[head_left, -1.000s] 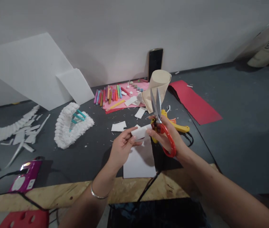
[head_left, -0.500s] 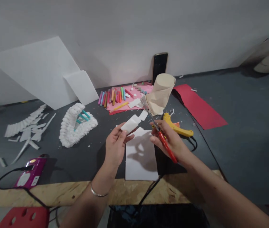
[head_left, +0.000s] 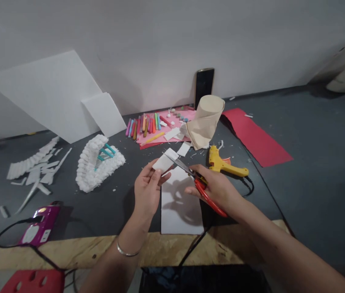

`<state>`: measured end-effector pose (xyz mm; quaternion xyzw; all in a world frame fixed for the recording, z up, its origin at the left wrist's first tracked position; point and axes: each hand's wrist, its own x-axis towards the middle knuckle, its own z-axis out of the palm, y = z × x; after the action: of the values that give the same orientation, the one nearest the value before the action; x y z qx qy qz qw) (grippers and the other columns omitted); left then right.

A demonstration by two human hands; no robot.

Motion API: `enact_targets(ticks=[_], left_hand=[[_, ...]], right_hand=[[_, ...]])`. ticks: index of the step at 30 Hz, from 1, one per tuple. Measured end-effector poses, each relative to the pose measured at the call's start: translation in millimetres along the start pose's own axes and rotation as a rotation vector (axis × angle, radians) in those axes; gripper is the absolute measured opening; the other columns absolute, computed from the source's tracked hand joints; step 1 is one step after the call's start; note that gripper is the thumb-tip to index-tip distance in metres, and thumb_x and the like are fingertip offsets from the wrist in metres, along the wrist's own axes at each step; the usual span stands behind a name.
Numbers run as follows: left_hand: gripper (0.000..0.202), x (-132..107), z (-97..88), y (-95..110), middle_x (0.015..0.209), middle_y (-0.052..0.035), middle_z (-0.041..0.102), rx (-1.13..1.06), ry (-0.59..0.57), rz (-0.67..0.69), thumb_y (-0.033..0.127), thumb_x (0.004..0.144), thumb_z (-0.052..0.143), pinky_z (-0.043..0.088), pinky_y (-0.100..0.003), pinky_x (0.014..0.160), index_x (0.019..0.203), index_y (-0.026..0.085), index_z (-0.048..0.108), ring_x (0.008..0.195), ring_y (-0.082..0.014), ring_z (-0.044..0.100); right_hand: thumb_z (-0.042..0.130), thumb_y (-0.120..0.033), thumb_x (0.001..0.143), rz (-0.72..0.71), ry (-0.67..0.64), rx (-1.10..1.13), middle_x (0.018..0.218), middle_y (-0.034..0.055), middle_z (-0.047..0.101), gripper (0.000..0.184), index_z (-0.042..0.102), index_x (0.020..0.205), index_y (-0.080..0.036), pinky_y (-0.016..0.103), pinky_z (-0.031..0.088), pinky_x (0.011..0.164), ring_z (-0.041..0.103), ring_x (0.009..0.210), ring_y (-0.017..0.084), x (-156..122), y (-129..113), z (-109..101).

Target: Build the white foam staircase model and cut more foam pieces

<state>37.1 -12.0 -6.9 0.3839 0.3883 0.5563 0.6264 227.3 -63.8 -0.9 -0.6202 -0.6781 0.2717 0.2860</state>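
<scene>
Between its thumb and fingers, my left hand (head_left: 148, 189) holds a small white piece of foam or card (head_left: 163, 161). My right hand (head_left: 216, 187) grips red-handled scissors (head_left: 208, 197), whose blades point up and left and reach the right end of the white piece. Whether the blades cut into it or lie across it, I cannot tell. Under both hands lies a white sheet (head_left: 180, 215). More white scraps (head_left: 184, 149) sit just beyond the scissors. A yellow glue gun (head_left: 225, 162) rests to the right of my right hand.
A white tooth-ridged jaw model (head_left: 99, 162) stands left, near cut strips (head_left: 40, 167). Behind are coloured sticks (head_left: 144, 125), a beige cloth-like roll (head_left: 207, 118) and a leaning phone (head_left: 204, 85). Red sheet (head_left: 259, 136) lies right; a purple device (head_left: 40, 228) with a cable lies front left.
My right hand has swung the scissors left and down, bringing the blades from upright beside the white piece onto its right end. My left hand has barely moved.
</scene>
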Motion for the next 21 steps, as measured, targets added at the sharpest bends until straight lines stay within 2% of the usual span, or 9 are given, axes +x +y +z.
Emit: enact_targets(ticks=[10, 18, 21], left_hand=[[0.034, -0.1, 0.2, -0.1, 0.102, -0.0071, 0.075, -0.025, 0.001, -0.011, 0.028, 0.074, 0.08, 0.061, -0.028, 0.076, 0.105, 0.018, 0.07, 0.092, -0.0238, 0.074], [0.035, 2.5, 0.9, -0.3, 0.104, -0.0077, 0.074, -0.037, 0.007, -0.053, 0.027, 0.072, 0.08, 0.06, -0.025, 0.076, 0.104, 0.017, 0.069, 0.093, -0.0229, 0.073], [0.039, 9.1, -6.0, 4.4, 0.091, -0.004, 0.074, 0.014, 0.001, -0.04, 0.027, 0.073, 0.078, 0.06, -0.027, 0.075, 0.109, 0.018, 0.067, 0.086, -0.0208, 0.074]], right_hand=[[0.055, -0.068, 0.082, 0.008, 0.028, -0.05, 0.069, 0.0046, 0.066, 0.058, 0.064, 0.11, -0.019, 0.025, 0.042, 0.054, 0.059, 0.057, 0.018, -1.1, 0.3, 0.1], [0.05, -0.072, 0.083, -0.039, 0.077, 0.02, 0.057, -0.0001, 0.058, 0.058, 0.068, 0.094, -0.019, 0.022, 0.039, 0.05, 0.045, 0.049, 0.012, -1.1, 3.6, 3.4], [0.052, -0.071, 0.083, -0.044, 0.117, 0.039, 0.057, -0.0011, 0.057, 0.057, 0.068, 0.097, -0.017, 0.022, 0.039, 0.05, 0.043, 0.049, 0.012, 0.4, 7.2, 4.7]])
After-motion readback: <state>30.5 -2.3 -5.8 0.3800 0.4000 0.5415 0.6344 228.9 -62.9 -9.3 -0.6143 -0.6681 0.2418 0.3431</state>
